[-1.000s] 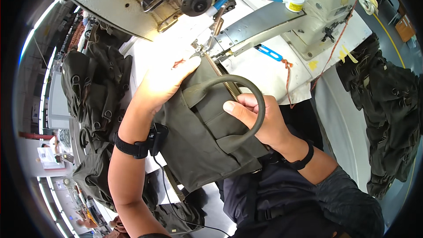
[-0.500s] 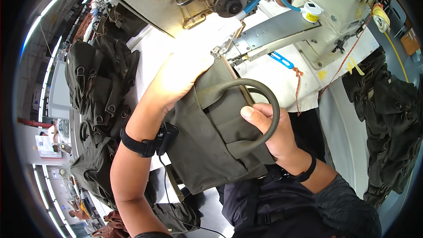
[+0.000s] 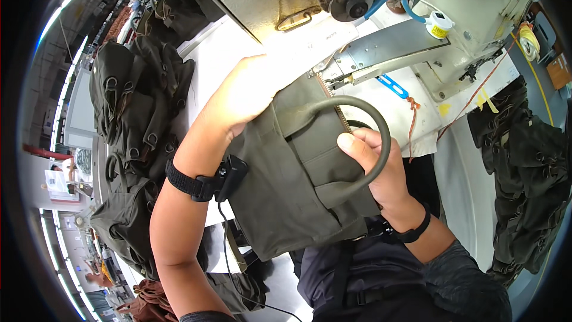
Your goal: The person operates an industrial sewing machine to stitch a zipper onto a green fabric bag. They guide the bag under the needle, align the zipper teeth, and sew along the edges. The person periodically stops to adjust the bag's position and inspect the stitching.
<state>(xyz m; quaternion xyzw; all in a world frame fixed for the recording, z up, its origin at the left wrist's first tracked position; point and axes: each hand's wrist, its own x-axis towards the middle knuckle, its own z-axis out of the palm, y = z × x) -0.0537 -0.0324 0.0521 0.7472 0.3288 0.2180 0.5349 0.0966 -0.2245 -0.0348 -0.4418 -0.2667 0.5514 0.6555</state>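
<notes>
While your left hand lies flat on the olive-green canvas bag, your right hand pinches its rounded loop handle. Zipper edge looks just fed under the grey industrial sewing machine, so I'd guess most stitching's left.

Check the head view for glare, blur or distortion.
Head view: lamp glare washes out the left hand and nearby table; fisheye bends the sewing machine edges toward a dark rim; the bag and right hand are sharp.
</notes>
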